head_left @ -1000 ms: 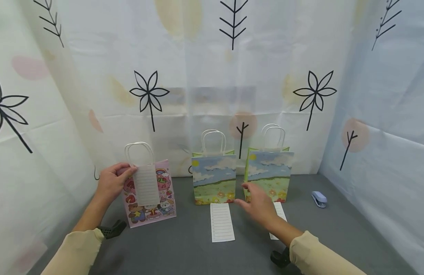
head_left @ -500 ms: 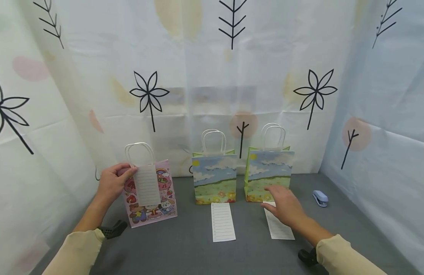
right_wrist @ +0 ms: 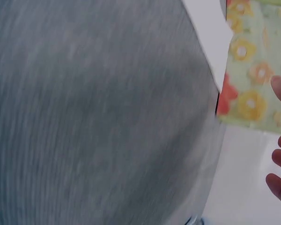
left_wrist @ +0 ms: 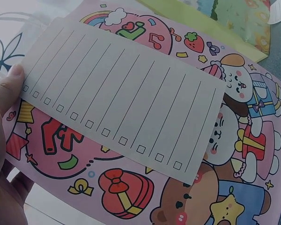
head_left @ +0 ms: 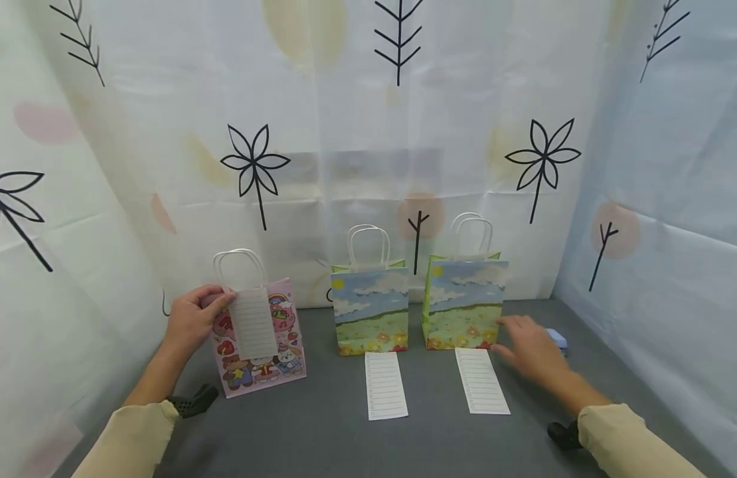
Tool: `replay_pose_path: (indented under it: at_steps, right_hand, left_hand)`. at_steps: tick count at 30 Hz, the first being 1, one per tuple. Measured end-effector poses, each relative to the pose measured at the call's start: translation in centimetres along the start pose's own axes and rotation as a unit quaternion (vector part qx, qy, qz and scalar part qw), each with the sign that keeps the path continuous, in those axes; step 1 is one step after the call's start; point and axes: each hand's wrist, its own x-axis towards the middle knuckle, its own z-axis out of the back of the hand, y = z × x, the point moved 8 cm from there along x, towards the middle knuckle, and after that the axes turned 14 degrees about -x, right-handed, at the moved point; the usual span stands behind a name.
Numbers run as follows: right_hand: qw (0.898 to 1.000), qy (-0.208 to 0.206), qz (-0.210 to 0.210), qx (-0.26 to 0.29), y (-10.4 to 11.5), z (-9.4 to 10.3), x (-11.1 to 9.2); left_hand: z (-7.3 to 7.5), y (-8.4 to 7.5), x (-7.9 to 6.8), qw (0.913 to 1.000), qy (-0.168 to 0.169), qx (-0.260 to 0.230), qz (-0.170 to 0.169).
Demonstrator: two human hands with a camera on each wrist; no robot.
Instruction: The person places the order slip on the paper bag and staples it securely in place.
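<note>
At the left, my left hand (head_left: 189, 324) pinches the top of a lined checklist sheet (head_left: 254, 326) against the upper edge of a pink cartoon gift bag (head_left: 234, 376). The left wrist view shows my thumb on the sheet (left_wrist: 126, 103), over the bag's front (left_wrist: 84, 183); the fingers behind are partly hidden. My right hand (head_left: 534, 352) is at the right with fingers extended and holds nothing. It is between the right landscape gift bag (head_left: 467, 309) and a pale blue stapler (head_left: 558, 340), which it partly covers.
Another landscape gift bag (head_left: 370, 312) stands at the middle back. Lined sheets lie on the grey table (head_left: 321, 431), one in front of the middle bag (head_left: 386, 386) and one before the right bag (head_left: 482, 382). Patterned cloth (head_left: 344, 166) closes off the back and sides.
My right hand has moved right, from in front of the landscape bags past the right sheet to near the stapler. My left hand keeps its pinch on the sheet and pink bag.
</note>
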Motion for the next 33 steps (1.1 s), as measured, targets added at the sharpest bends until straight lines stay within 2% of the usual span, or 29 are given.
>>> replay_pose_path:
  at_steps: [4, 13, 19, 25, 33]
  right_hand:
    - [1.000, 0.002, -0.010, -0.007, -1.3, -0.1, -0.4]
    - [0.997, 0.049, -0.055, -0.024, -4.7, -1.5, -1.3]
    - [0.994, 0.067, -0.078, -0.027, -6.8, -2.0, -1.7]
    - [0.987, 0.111, -0.111, -0.014, -9.0, -3.1, -2.1]
    - [0.979, 0.143, -0.142, 0.010, -10.5, -3.5, -3.0]
  left_hand:
    - [0.0, 0.0, -0.1, 1.0000, 0.002, -0.004, -0.007]
    - [0.0, 0.0, -0.1, 0.9999, 0.001, -0.009, -0.006]
    - [0.0, 0.3, 0.0, 0.9999, -0.002, -0.015, -0.001]
    - [-0.1, 0.3, 0.0, 0.9998, 0.000, -0.021, 0.002]
    - [-0.1, 0.4, 0.0, 0.9998, 0.002, -0.016, 0.013]
